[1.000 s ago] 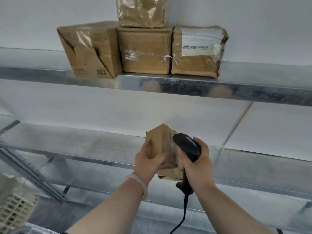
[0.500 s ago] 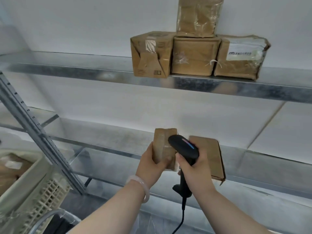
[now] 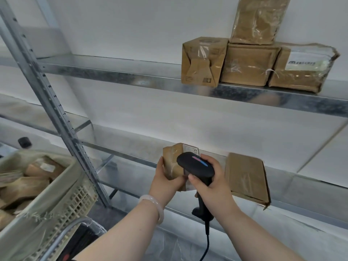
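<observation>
Metal shelves (image 3: 131,80) faced you. Fingers of your left hand (image 3: 165,183) gripped a brown parcel (image 3: 171,162); your right hand (image 3: 215,182) gripped the black scanner (image 3: 195,164).

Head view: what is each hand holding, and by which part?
The left hand grips the small taped parcel round its lower left edge. The right hand grips the black barcode scanner by its handle, just under the head.

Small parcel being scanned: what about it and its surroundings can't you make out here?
Head view only:
Small parcel: its label is partly hidden by the barcode scanner; the visible print is too small to read.
Scanner cable: cut off by the bottom edge.
Topmost box on the upper shelf: cut off by the top edge.
</observation>
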Demonstrator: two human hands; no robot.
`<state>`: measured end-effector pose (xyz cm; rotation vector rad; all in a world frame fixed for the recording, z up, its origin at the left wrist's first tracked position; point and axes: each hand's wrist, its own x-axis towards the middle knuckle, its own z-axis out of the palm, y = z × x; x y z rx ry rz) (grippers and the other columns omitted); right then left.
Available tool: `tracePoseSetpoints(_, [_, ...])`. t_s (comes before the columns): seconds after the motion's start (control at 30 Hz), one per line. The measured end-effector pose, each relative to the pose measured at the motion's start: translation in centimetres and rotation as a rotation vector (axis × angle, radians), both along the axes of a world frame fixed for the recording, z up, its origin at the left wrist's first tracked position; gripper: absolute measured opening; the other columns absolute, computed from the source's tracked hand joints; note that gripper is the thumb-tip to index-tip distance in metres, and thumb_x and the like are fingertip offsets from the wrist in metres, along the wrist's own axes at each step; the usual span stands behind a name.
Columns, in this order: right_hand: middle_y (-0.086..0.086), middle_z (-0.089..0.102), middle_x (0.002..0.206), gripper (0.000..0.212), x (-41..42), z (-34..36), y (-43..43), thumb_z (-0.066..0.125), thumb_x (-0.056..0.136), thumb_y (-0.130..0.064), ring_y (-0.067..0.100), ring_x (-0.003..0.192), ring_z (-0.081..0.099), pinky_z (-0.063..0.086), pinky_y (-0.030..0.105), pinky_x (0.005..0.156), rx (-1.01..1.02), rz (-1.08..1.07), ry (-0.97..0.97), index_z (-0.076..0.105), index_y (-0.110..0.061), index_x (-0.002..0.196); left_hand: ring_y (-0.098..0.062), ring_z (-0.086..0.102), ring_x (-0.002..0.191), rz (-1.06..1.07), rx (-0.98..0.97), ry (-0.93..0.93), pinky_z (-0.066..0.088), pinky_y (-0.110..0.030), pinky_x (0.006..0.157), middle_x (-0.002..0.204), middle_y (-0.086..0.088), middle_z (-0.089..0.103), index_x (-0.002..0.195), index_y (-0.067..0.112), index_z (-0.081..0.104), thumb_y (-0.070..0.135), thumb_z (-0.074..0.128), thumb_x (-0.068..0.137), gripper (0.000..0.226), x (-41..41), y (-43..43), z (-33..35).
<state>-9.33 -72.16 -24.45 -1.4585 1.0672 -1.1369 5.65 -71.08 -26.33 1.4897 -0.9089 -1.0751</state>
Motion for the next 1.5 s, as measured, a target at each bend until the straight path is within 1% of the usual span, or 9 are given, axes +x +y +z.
tracePoseSetpoints(0.1, [-0.041, 0.055, 0.103, 0.052, 0.4, 0.1, -0.4, 0.074, 0.084, -0.01, 0.01, 0.098, 0.064, 0.059, 0.046, 0.08, -0.038, -0.079, 0.008, 0.051, -0.038, 0.122, -0.022, 0.063, 0.119, 0.002, 0.024, 0.078, 0.053, -0.043, 0.101, 0.138, -0.005, 0.056, 0.154, 0.041, 0.018, 0.039, 0.081, 0.054, 0.119, 1.2, 0.6, 0.5])
tracePoseSetpoints(0.2, [-0.045, 0.052, 0.103, 0.052, 0.8, 0.2, -0.6, 0.074, 0.084, -0.009, 0.004, 0.103, 0.06, 0.056, 0.05, 0.086, -0.092, -0.113, 0.026, 0.05, -0.036, 0.122, -0.028, 0.065, 0.115, -0.003, 0.026, 0.17, 0.055, -0.046, 0.098, 0.136, -0.01, 0.057, 0.156, 0.04, 0.015, 0.032, 0.083, 0.055, 0.122, 2.2, 1.3, 0.7])
tracePoseSetpoints(0.3, [-0.043, 0.053, 0.105, 0.052, 1.2, 0.5, -1.0, 0.073, 0.085, -0.01, 0.002, 0.103, 0.06, 0.057, 0.049, 0.085, -0.124, -0.115, 0.022, 0.049, -0.04, 0.121, -0.03, 0.068, 0.11, 0.024, 0.004, 0.296, 0.057, -0.045, 0.094, 0.128, -0.013, 0.063, 0.154, 0.039, 0.018, 0.016, 0.077, 0.075, 0.101, 2.8, 1.8, 0.5])
tracePoseSetpoints(0.4, [-0.023, 0.062, 0.109, 0.052, 1.5, 0.3, -1.5, 0.073, 0.085, -0.016, 0.021, 0.098, 0.066, 0.057, 0.049, 0.084, -0.099, -0.099, 0.03, 0.049, -0.045, 0.12, -0.028, 0.072, 0.102, 0.002, -0.004, 0.373, 0.059, -0.039, 0.082, 0.123, -0.014, 0.068, 0.149, 0.036, 0.027, 0.009, 0.072, 0.078, 0.089, 3.5, 2.0, 0.3])
tracePoseSetpoints(0.67, [-0.023, 0.059, 0.116, 0.055, 2.6, 0.5, -1.3, 0.073, 0.086, -0.016, 0.006, 0.103, 0.063, 0.055, 0.032, 0.089, -0.127, 0.02, 0.054, 0.045, -0.052, 0.116, -0.025, 0.067, 0.112, -0.045, 0.067, 0.216, 0.056, -0.046, 0.096, 0.125, -0.007, 0.068, 0.143, 0.03, 0.043, 0.031, 0.075, 0.07, 0.08, 5.5, 3.0, 0.7])
tracePoseSetpoints(0.83, [-0.025, 0.058, 0.116, 0.054, 3.0, 0.4, -1.4, 0.073, 0.086, -0.012, 0.01, 0.103, 0.063, 0.057, 0.027, 0.084, -0.143, 0.069, 0.037, 0.047, -0.046, 0.119, -0.029, 0.069, 0.11, 0.012, 0.061, 0.235, 0.059, -0.047, 0.09, 0.121, -0.01, 0.069, 0.144, 0.034, 0.036, 0.011, 0.071, 0.09, 0.068, 6.6, 3.0, 0.5])
tracePoseSetpoints(0.97, [-0.019, 0.059, 0.121, 0.055, 3.1, 0.5, -1.6, 0.074, 0.085, -0.014, 0.011, 0.104, 0.063, 0.057, 0.038, 0.088, -0.146, 0.088, 0.052, 0.048, -0.039, 0.126, -0.032, 0.069, 0.111, 0.089, 0.028, 0.303, 0.057, -0.051, 0.092, 0.122, -0.01, 0.071, 0.152, 0.035, 0.029, 0.006, 0.069, 0.09, 0.078, 7.7, 3.4, 0.2])
tracePoseSetpoints(1.17, [-0.032, 0.06, 0.111, 0.06, 3.4, 0.5, -1.4, 0.075, 0.083, -0.014, 0.013, 0.096, 0.068, 0.058, 0.044, 0.082, -0.153, 0.181, 0.105, 0.047, -0.053, 0.118, -0.033, 0.067, 0.112, 0.229, -0.052, 0.369, 0.057, -0.052, 0.09, 0.12, -0.01, 0.071, 0.152, 0.042, 0.028, 0.002, 0.068, 0.089, 0.084, 9.7, 3.8, 0.8])
tracePoseSetpoints(1.5, [-0.032, 0.061, 0.103, 0.054, 3.8, 1.2, -0.9, 0.074, 0.082, -0.027, 0.009, 0.081, 0.068, 0.058, 0.033, 0.074, -0.207, 0.361, 0.327, 0.043, -0.058, 0.113, -0.032, 0.068, 0.11, 0.338, -0.113, 0.357, 0.059, -0.044, 0.079, 0.12, -0.011, 0.071, 0.155, 0.043, 0.025, 0.002, 0.065, 0.093, 0.084, 11.6, 4.5, 1.2])
